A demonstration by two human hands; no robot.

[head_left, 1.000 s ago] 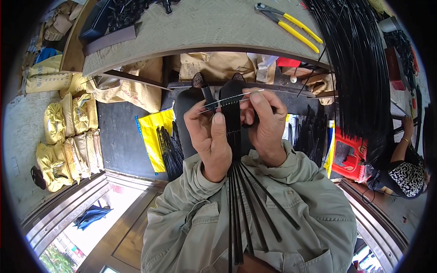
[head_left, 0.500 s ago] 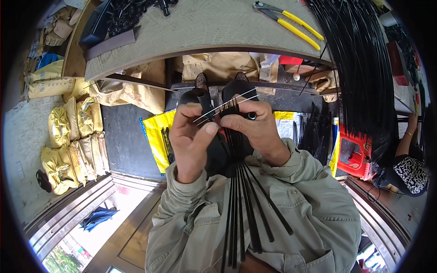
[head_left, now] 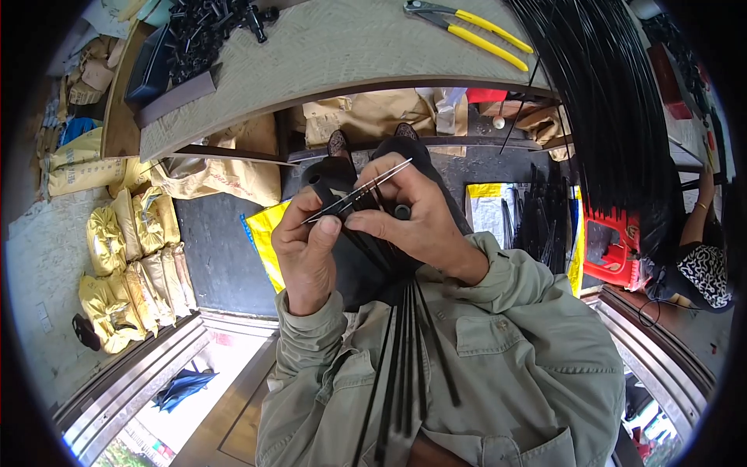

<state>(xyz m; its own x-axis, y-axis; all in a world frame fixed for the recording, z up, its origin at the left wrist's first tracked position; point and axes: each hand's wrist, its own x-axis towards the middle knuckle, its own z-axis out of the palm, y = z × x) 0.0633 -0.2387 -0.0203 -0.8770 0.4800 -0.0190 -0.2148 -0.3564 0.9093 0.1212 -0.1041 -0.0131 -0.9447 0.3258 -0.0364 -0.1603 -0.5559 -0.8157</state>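
Just above my lap, both hands work close together. My left hand (head_left: 307, 241) pinches a short black tubular piece (head_left: 320, 188) and the end of a thin silvery wire (head_left: 397, 168) between thumb and fingers. My right hand (head_left: 416, 222) grips the upper ends of a bundle of thin black rods (head_left: 406, 354), which fan out down over my shirt. The wire slants across the rod ends, its tip reaching up past my right fingers. A round black tube end (head_left: 402, 212) pokes out of my right hand. My fingers partly hide where wire, rods and tubular piece meet.
Ahead is a worktable (head_left: 334, 54) with yellow-handled pliers (head_left: 482, 39), small black parts (head_left: 206, 39) and long black rods (head_left: 599, 101). Yellow sacks (head_left: 109, 241) are stacked at left. A red plastic stool (head_left: 612, 249) stands at right, near another person's arm (head_left: 695, 210).
My hands have drawn closer together around the rod ends, which stood up in a spread row before. The wire now slants more steeply. The rods over my shirt have shifted left.
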